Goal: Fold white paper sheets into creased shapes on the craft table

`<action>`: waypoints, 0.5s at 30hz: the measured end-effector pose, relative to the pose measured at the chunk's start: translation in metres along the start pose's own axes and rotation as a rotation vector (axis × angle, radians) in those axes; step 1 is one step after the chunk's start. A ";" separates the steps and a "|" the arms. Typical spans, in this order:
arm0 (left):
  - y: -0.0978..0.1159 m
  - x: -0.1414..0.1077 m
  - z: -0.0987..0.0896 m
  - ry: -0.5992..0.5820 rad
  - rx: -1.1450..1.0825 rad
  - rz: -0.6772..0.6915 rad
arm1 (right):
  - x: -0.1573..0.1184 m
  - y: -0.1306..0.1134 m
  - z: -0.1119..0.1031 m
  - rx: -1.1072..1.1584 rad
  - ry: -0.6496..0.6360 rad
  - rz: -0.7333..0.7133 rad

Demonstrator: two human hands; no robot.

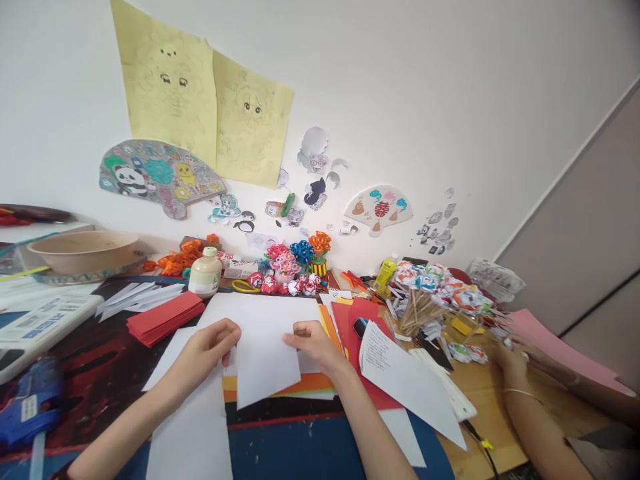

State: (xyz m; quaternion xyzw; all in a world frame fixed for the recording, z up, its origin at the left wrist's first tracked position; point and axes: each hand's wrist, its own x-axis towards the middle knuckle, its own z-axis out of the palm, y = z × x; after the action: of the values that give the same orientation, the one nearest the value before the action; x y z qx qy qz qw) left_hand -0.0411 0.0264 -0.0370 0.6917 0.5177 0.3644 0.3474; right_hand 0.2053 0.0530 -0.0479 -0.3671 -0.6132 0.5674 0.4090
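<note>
A white sheet of paper (267, 363) hangs between my two hands above a pile of white and coloured sheets. My left hand (213, 347) has its thumb and fingers pinched at the upper left edge of the sheet. On the other side, my right hand (313, 341) grips the sheet's upper right edge between thumb and fingers. Beneath my left forearm lies another long white sheet (195, 433). Orange and yellow paper edges (310, 385) show below the held sheet.
A blue glue gun (33, 403) lies at the left, near red paper strips (166, 319) and a glue bottle (205, 272). Paper flowers (300, 257) stand at the back. At the right are a written sheet (395, 367), wooden sticks (420, 313) and another person's hands (515, 360).
</note>
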 end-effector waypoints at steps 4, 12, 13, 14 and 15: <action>0.003 -0.006 0.009 0.242 0.502 0.288 | 0.002 0.005 -0.001 -0.013 0.140 0.031; 0.022 -0.028 0.032 0.066 0.974 0.865 | 0.003 0.012 0.001 0.024 0.255 0.103; 0.021 -0.028 0.033 0.063 0.977 0.883 | 0.004 0.014 0.001 0.042 0.247 0.115; 0.019 -0.028 0.034 0.058 0.972 0.894 | 0.004 0.014 0.001 0.060 0.230 0.124; 0.016 -0.028 0.034 0.055 0.960 0.897 | 0.005 0.014 0.002 0.074 0.207 0.127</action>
State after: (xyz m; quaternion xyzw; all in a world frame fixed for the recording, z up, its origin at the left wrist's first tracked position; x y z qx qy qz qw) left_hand -0.0097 -0.0079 -0.0436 0.9090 0.2931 0.2201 -0.1986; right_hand 0.2017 0.0577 -0.0619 -0.4463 -0.5218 0.5736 0.4467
